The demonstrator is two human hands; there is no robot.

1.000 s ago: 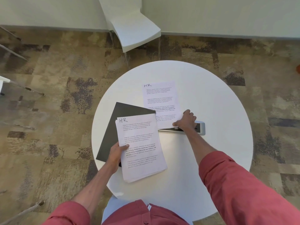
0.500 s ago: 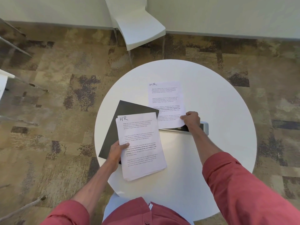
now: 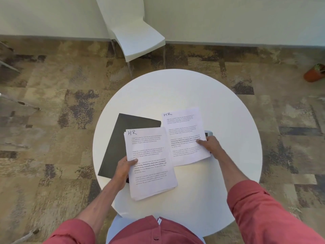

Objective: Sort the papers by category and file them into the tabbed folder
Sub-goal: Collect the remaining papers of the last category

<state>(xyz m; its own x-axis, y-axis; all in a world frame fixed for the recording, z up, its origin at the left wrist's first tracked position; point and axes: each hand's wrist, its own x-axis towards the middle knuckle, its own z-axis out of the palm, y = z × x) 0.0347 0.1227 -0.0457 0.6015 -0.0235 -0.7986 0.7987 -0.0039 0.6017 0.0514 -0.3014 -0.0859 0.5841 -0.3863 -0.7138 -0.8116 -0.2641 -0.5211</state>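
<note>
Left hand point(image 3: 123, 169): we see it gripping the stack of papers point(image 3: 151, 164) at the stack's left edge, with the thumb on the top page and the fingers curled underneath.
Right hand point(image 3: 210, 145): it pinches the single sheet point(image 3: 184, 136) near that sheet's right edge, with the thumb pressed on the printed face and the other fingers tucked below.
Stack of papers: it sits towards the near-left part of the worktop point(image 3: 228, 111). "HR" is handwritten at its top left, and its left side overlaps the folder point(image 3: 126, 138).
Single sheet: it is also marked "HR" and sits at the middle of the worktop, just right of the stack. Its left edge is tucked slightly under the stack's top page.
Folder: it is dark, closed and flat, and it lies angled by the worktop's left edge, with its near corner reaching the rim.
Silver object point(image 3: 209, 133): only a corner shows past the single sheet's right edge, beside our right hand, so we cannot tell what it is.
Worktop: it is round and white.
Surroundings: a white chair point(image 3: 139, 41) stands beyond the worktop's far edge, and a terracotta pot point(image 3: 314, 73) is on the patterned carpet at the far right.
</note>
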